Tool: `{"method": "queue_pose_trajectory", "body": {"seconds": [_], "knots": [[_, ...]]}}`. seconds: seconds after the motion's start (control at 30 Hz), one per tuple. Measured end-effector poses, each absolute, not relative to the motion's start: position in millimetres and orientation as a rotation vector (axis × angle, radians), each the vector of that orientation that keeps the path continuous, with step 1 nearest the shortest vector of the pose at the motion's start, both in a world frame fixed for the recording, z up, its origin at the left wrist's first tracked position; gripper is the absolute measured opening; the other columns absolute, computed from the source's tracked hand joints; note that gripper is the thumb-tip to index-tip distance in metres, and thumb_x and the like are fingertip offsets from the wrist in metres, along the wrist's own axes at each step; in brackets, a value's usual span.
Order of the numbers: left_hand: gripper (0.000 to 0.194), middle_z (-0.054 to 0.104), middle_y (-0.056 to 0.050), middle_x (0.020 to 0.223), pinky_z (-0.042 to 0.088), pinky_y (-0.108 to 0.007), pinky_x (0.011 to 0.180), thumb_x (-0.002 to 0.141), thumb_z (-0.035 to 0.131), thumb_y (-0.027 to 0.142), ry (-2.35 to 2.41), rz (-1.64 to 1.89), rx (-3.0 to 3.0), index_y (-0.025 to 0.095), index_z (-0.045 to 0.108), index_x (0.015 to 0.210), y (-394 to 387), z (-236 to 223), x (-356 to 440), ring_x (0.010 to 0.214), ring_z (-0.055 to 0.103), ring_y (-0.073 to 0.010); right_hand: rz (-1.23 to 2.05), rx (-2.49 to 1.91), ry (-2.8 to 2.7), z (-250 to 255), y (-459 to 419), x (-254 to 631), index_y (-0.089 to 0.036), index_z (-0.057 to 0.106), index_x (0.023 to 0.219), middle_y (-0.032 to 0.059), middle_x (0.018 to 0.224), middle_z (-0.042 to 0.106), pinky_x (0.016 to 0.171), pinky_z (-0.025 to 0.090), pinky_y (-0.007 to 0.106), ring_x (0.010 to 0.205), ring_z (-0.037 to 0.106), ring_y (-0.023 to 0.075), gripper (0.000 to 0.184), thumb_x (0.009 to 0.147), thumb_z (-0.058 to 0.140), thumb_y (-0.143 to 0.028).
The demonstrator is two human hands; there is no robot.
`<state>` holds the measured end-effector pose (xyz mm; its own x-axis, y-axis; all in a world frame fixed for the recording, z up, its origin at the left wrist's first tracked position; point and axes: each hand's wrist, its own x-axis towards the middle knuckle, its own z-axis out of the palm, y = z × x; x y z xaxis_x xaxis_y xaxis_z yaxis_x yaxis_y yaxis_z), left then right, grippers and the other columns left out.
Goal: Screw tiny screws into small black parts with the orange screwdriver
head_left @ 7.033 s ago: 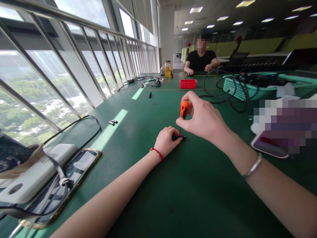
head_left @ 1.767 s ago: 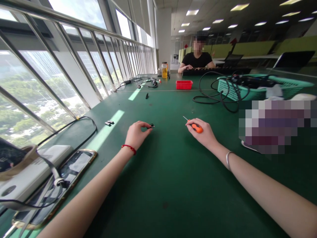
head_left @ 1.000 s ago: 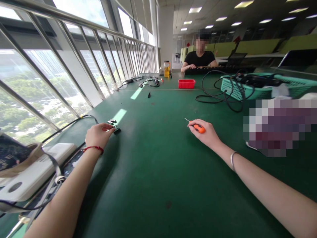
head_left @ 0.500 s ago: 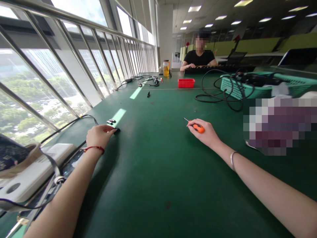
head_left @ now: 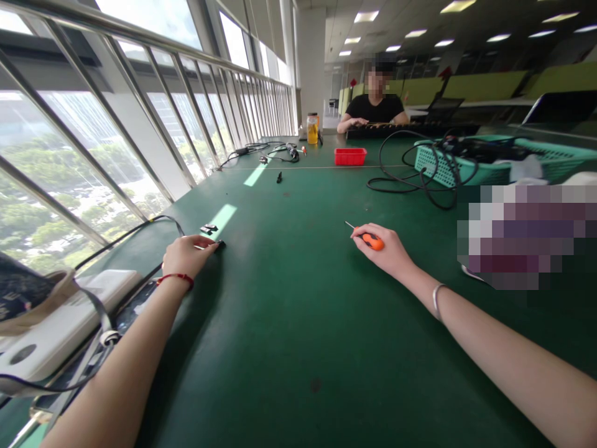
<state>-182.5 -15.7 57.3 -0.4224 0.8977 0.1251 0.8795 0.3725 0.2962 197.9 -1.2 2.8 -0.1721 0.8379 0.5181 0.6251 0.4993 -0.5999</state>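
Note:
My left hand [head_left: 186, 255] rests on the green table [head_left: 298, 323] at the left, its fingers pinched round a small black part [head_left: 219, 245]. Just beyond it lie two small black and silver pieces [head_left: 208, 228]. My right hand [head_left: 387, 251] lies on the table right of centre. It is closed round a small orange-handled screwdriver [head_left: 370, 239] whose thin shaft points up and to the left.
At the near left lie a white power bank [head_left: 56, 323], a phone and black cables. A red tray [head_left: 349, 156], a yellow bottle [head_left: 311, 129] and a teal basket [head_left: 471, 165] with cables stand farther off. Another person [head_left: 377, 109] sits at the far end.
My left hand carried the small black part from the table's middle to the left, beside the two small pieces, and holds it there. My right hand lowered the screwdriver to the table and stays still.

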Motion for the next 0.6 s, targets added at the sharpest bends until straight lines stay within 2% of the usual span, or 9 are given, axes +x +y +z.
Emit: {"method": "queue_pose_trajectory", "body": {"seconds": [0.27,0.43,0.6], "knots": [[0.036,0.071,-0.004,0.095,0.043,-0.027,0.067,0.073,0.06,0.041,2.487,0.518,1.585,0.018,0.069,0.099,-13.3,54.4,-188.1,0.07,0.062,-0.019,0.335,-1.217,-1.89,3.7,-1.9,197.6,-0.022,0.062,0.079,0.0038,0.085,0.065,0.074,0.048,0.035,0.078,0.061,0.0193,0.008,0.078,0.055,-0.025],[0.041,0.07,-0.004,0.099,0.042,-0.026,0.066,0.073,0.06,0.045,2.473,0.528,1.576,0.018,0.067,0.103,-13.6,53.7,-186.7,0.074,0.061,-0.0187,0.331,-1.229,-1.899,2.3,-0.9,198.3,-0.022,0.063,0.079,0.0034,0.085,0.064,0.073,0.047,0.033,0.077,0.059,0.0183,0.009,0.078,0.055,-0.025],[0.037,0.069,-0.003,0.1,0.04,-0.026,0.065,0.076,0.058,0.044,2.516,0.48,1.592,0.019,0.068,0.103,-17.8,57.1,-179.1,0.083,0.06,-0.0217,0.335,-1.233,-1.902,1.9,-0.8,198.1,-0.022,0.063,0.08,0.0033,0.086,0.064,0.075,0.047,0.033,0.077,0.059,0.018,0.009,0.078,0.055,-0.025]]}}
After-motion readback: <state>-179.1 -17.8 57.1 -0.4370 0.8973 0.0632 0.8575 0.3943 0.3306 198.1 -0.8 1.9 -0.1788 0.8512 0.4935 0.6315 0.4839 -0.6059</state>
